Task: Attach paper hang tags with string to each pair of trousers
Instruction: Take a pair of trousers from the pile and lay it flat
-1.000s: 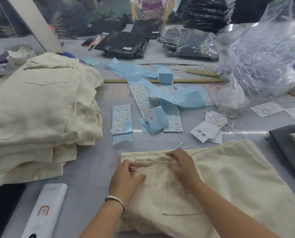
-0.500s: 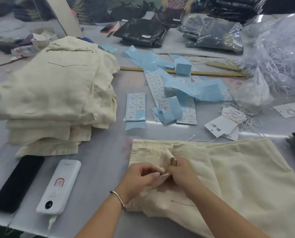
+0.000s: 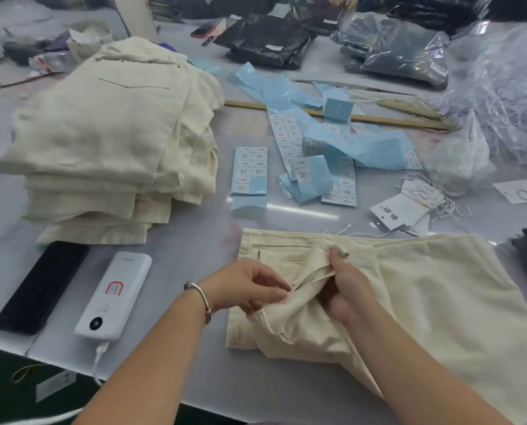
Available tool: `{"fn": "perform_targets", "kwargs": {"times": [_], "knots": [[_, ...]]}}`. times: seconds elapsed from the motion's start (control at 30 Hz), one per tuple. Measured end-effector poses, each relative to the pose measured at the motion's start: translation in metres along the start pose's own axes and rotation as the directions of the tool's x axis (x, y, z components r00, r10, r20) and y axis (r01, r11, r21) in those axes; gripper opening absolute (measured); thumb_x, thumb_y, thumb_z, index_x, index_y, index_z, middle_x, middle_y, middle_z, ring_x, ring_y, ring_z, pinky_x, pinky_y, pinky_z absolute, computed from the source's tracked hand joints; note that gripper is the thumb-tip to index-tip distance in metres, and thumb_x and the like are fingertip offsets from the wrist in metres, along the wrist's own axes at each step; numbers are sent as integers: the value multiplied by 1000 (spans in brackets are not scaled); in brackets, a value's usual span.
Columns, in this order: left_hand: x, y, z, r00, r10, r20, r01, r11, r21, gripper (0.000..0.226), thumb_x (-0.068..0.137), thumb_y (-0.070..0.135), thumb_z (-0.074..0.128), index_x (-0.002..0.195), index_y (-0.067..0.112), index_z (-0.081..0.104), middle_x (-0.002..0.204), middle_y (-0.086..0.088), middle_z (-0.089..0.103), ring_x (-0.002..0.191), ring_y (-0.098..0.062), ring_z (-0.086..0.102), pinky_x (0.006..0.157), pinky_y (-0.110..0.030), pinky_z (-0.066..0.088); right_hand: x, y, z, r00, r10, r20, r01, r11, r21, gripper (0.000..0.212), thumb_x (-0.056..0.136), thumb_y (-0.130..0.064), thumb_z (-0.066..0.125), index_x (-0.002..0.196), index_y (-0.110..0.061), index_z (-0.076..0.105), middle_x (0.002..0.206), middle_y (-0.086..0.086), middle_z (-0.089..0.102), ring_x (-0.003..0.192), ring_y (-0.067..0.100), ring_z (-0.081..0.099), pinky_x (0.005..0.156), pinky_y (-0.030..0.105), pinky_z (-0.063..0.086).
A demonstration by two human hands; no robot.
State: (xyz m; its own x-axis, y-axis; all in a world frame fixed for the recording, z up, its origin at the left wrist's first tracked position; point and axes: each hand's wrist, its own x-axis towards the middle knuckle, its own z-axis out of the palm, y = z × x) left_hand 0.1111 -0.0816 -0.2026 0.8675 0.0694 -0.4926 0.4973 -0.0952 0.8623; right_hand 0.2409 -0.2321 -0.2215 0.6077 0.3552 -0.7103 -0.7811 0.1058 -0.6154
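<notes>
A cream pair of trousers (image 3: 425, 302) lies flat on the table in front of me. My right hand (image 3: 345, 286) grips a raised fold of the waistband cloth, thumb up at the top edge. My left hand (image 3: 250, 286), with a silver bangle at the wrist, pinches the same fold from the left. A small pile of white paper hang tags with string (image 3: 406, 207) lies just beyond the trousers to the right. A loose string end (image 3: 345, 230) lies at the waistband's far edge.
A stack of folded cream trousers (image 3: 112, 148) sits at left. Blue sticker sheets (image 3: 311, 154) litter the middle. A black phone (image 3: 38, 286) and white power bank (image 3: 113, 296) lie near the front edge. Clear plastic bags (image 3: 501, 96) and bagged dark garments (image 3: 268, 41) stand behind.
Both hands have lifted and bunched the waistband cloth, which lay flat a second ago. The view has tilted down and left, bringing the phone and power bank fully in.
</notes>
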Motion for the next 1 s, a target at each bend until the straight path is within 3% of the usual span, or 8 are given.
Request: {"fn": "perform_targets", "kwargs": {"times": [0.1, 0.17, 0.27, 0.4, 0.53, 0.67, 0.87, 1.0], "knots": [[1, 2, 5, 998, -51, 47, 45, 993, 113, 26, 70, 35, 86, 92, 31, 74, 77, 11, 72, 56, -4, 61, 52, -19, 50, -4, 2, -1, 999, 27, 42, -30, 996, 83, 47, 99, -40, 48, 121, 0, 57, 117, 21, 65, 108, 34, 62, 93, 48, 48], [4, 3, 12, 999, -30, -22, 33, 989, 146, 16, 74, 36, 83, 75, 27, 70, 58, 12, 63, 45, -4, 52, 43, -18, 44, -12, 0, -4, 987, 48, 155, -62, 994, 86, 45, 98, -39, 48, 116, 1, 58, 112, 20, 67, 104, 33, 64, 91, 46, 50], [12, 0, 20, 988, 61, -145, -34, 983, 180, 45, 88, 29, 70, 52, 18, 46, 42, 12, 38, 37, -6, 34, 38, -16, 30, -20, -5, -11, 952, 8, 305, 44, 986, -163, 19, 88, -1, 59, 107, 0, 60, 89, 17, 67, 76, 28, 68, 64, 35, 57], [12, -3, 16, 963, 47, -265, -50, 999, -6, 35, 98, 22, 55, 66, 12, 44, 51, 6, 39, 41, -3, 37, 40, -14, 30, -22, -17, -16, 956, -18, 293, 90, 967, -237, 41, 72, 27, 36, 88, 0, 62, 70, 16, 63, 54, 23, 64, 46, 27, 52], [16, -8, 20, 929, -34, -368, -63, 966, -250, 29, 102, 24, 46, 76, 10, 49, 57, -2, 46, 39, -5, 41, 40, -16, 31, -20, -28, -27, 955, -14, 296, 91, 965, -246, 59, 64, 21, 21, 91, -5, 67, 75, 15, 66, 63, 26, 64, 57, 32, 52], [16, -6, 27, 921, -16, -389, -96, 959, -267, 28, 103, 26, 45, 84, 7, 52, 58, -6, 45, 38, -6, 42, 42, -18, 29, -24, -24, -37, 960, -42, 276, 98, 976, -193, 67, 65, 18, 20, 104, -6, 69, 90, 17, 71, 79, 30, 66, 79, 39, 50], [14, -2, 33, 887, 94, -452, -193, 965, -178, 31, 100, 21, 52, 82, -4, 53, 61, -4, 43, 43, -6, 42, 44, -14, 36, -26, -15, -34, 981, -50, 188, 59, 997, -44, 24, 62, -5, 48, 55, -8, 70, 63, 10, 65, 55, 19, 67, 51, 26, 54], [9, -6, 26, 871, 118, -477, -168, 984, -64, 11, 87, 26, 71, 91, 16, 67, 85, 8, 60, 75, -3, 55, 68, -11, 43, -22, -17, -25, 991, 12, 135, -12, 1000, 1, 30, 85, -34, 62, 96, -9, 74, 96, 13, 74, 85, 27, 73, 71, 38, 57]]}}
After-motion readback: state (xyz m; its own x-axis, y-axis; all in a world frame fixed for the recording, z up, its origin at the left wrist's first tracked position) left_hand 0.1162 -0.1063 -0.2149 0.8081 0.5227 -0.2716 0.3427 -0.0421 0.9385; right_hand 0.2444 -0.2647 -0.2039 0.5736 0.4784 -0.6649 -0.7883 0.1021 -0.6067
